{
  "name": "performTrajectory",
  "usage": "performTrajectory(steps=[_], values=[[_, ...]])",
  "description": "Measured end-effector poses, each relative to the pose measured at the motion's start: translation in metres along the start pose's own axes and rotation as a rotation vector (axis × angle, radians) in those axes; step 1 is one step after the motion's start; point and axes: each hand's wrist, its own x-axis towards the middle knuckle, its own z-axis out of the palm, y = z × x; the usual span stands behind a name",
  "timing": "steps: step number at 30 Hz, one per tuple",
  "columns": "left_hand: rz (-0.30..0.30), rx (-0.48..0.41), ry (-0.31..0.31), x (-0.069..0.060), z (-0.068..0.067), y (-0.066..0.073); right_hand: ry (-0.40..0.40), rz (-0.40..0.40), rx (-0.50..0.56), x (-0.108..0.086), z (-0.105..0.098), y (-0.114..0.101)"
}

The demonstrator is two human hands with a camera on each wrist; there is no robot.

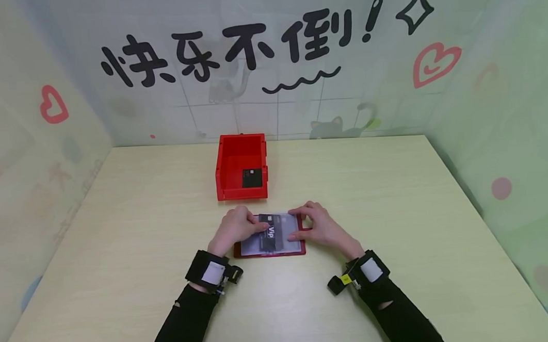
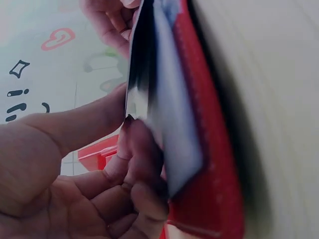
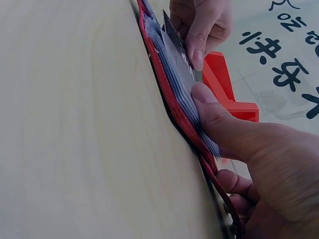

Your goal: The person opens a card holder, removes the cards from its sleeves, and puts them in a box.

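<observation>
A red card holder (image 1: 297,251) lies open on the table, its clear plastic sleeves (image 1: 285,232) facing up. Between thumb and fingers, my left hand (image 1: 232,230) pinches a dark card marked "Vip" (image 1: 268,242) over those sleeves. The left wrist view shows this card (image 2: 141,59) edge-on, apart from the red cover (image 2: 204,124) at the near end. My right hand (image 1: 323,226) grips the holder's right side. In the right wrist view its thumb presses on the stacked sleeves (image 3: 174,74), with fingers beside the red edge. Whether the card's far end is inside a sleeve, I cannot tell.
Behind the holder stands a red open bin (image 1: 242,193) with a dark card (image 1: 252,178) inside at its front right. The pale wooden table (image 1: 142,224) is bordered by printed fabric walls (image 1: 159,115) at the back and both sides.
</observation>
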Motion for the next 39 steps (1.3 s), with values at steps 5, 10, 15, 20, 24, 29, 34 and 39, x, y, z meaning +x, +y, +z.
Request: performTrajectory(steps=[5, 10, 15, 20, 24, 29, 34, 39], values=[[-0.025, -0.092, 0.002, -0.001, -0.007, -0.005, 0.0, 0.012, 0.012, -0.001, 0.0, -0.001], [-0.029, -0.223, -0.015, 0.0, -0.01, -0.013, 0.006, 0.011, 0.012, 0.0, 0.0, 0.0], [-0.009, -0.298, -0.012, -0.001, -0.012, -0.019, 0.008, 0.003, 0.006, 0.0, 0.0, 0.0], [0.044, -0.329, 0.011, -0.001, -0.016, -0.023, 0.009, -0.002, 0.007, 0.0, 0.0, 0.0], [0.071, -0.34, 0.046, 0.001, -0.02, -0.024, 0.011, -0.004, 0.007, -0.001, 0.001, 0.0], [0.09, -0.339, 0.103, 0.005, -0.027, -0.021, 0.013, -0.008, 0.017, -0.001, 0.0, 0.0], [0.101, -0.361, 0.158, 0.012, -0.032, -0.018, 0.017, -0.015, 0.018, -0.001, 0.0, 0.0], [0.094, -0.374, 0.2, 0.02, -0.035, -0.012, 0.014, -0.019, 0.013, -0.001, 0.001, 0.001]])
